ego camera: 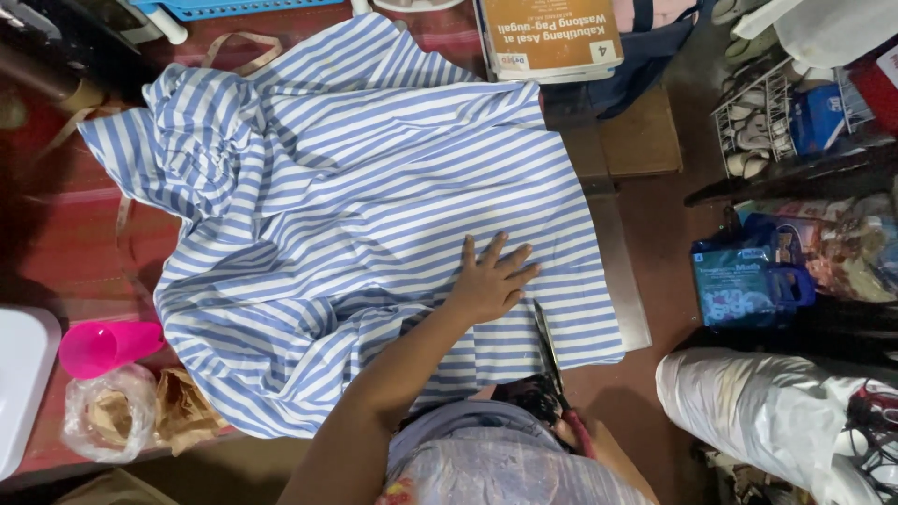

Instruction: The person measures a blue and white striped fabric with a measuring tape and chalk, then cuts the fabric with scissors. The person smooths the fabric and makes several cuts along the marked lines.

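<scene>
A large blue-and-white striped cloth (374, 187) lies spread and partly bunched over a red-topped table (75, 234). My left hand (488, 282) presses flat on the cloth near its right front edge, fingers spread. Just to its right, a pair of scissors (545, 346) points its blades away from me along the cloth's edge. My right hand (603, 449) grips the scissors' dark and red handles low at the table's front and is mostly hidden behind my body.
A pink cup (103, 346), a clear plastic bag with brown paper (108, 411) and a white container (19, 383) sit at the table's left front. A book (552, 37) lies at the far edge. A wire rack (767, 122), a blue bag (748, 281) and a white sack (767, 411) crowd the floor on the right.
</scene>
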